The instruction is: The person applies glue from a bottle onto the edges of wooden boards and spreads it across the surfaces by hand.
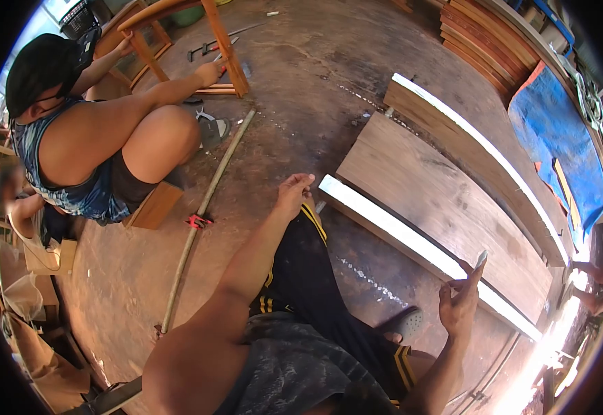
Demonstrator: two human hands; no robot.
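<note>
Left hand (294, 194) rests loosely on the knee near the plank (439, 207); right hand (460, 301), fingers pinching a small flat piece (480, 260), steadies it against the plank's edge

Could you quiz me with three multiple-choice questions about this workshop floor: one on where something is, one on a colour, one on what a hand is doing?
1. Where does the long pole lie?
A on the floor
B on a bench
C against a wall

2. What colour is the tarp?
A green
B blue
C white

3. What is the right hand doing?
A lying flat on the board
B hanging empty
C pinching a small flat piece

Answers: 1 A, it rests on the bare ground beside the seated person. 2 B, plainly blue. 3 C, the fingers hold the piece up.
</note>
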